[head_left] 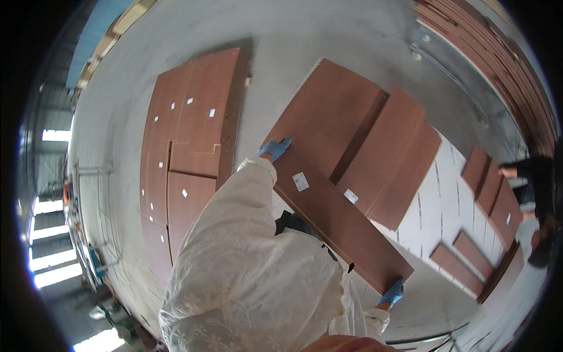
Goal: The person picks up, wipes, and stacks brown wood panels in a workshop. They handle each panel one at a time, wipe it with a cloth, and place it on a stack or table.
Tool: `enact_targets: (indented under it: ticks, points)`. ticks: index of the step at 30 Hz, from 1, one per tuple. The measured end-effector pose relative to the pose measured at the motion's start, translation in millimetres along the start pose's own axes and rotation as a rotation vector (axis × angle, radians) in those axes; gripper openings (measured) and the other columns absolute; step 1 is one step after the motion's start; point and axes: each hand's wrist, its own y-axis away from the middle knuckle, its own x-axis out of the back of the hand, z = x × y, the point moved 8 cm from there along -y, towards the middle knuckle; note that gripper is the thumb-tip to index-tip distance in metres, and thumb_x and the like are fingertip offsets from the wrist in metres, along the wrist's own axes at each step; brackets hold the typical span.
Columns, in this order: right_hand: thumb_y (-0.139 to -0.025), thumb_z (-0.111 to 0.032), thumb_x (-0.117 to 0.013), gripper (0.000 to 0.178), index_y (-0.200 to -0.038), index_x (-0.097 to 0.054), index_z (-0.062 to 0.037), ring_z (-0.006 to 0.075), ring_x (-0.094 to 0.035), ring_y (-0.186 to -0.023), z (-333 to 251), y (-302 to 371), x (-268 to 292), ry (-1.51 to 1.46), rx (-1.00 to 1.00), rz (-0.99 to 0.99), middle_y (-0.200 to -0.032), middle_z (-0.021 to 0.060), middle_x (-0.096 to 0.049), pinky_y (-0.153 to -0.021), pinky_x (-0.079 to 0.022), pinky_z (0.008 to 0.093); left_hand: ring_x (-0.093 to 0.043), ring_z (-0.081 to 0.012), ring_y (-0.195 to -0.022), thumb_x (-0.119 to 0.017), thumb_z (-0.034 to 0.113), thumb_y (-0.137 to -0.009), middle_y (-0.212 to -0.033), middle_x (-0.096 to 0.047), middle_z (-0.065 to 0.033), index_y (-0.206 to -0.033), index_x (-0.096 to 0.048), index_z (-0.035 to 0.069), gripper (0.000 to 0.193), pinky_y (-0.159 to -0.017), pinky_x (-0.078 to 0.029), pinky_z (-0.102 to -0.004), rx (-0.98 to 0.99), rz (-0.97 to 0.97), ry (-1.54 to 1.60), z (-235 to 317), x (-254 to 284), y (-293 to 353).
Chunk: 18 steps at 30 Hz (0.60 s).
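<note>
A long, narrow reddish-brown wooden board (343, 220) with a white label lies slantwise in front of me. My left hand (275, 149), in a blue glove, is closed on its far-left end. At its near-right end, my right hand (393, 293), also blue-gloved, grips the corner; part of its fingers is hidden. Just beyond the held board lie a large brown panel (328, 111) and another labelled brown panel (384, 158), side by side with a dark gap between them.
On my left stands a broad stack of brown panels (199, 141) with small white labels. To the right, a white surface (437, 193) bears narrow brown strips (457, 267). Another person (536, 193) handles brown boards there. More brown boards (498, 58) are stacked at the far right.
</note>
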Motion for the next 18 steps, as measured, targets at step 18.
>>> enact_targets:
  ticks: [18]
  points:
    - [-0.092,-0.055,-0.068,0.068,-0.116,-0.067,0.0086,0.0354,-0.069,-0.098,-355.2,-191.1,-440.4,0.832,0.936,-0.501,-0.111,0.0240,-0.072,-0.085,-0.053,0.0443,-0.052,-0.0416,-0.135,-0.039,0.085,-0.087,-0.136,-0.061,-0.0289,-0.128,-0.067,-0.003,0.102,-0.113,-0.040,-0.0436,0.934,0.159,0.453,-257.9,-118.6,141.9]
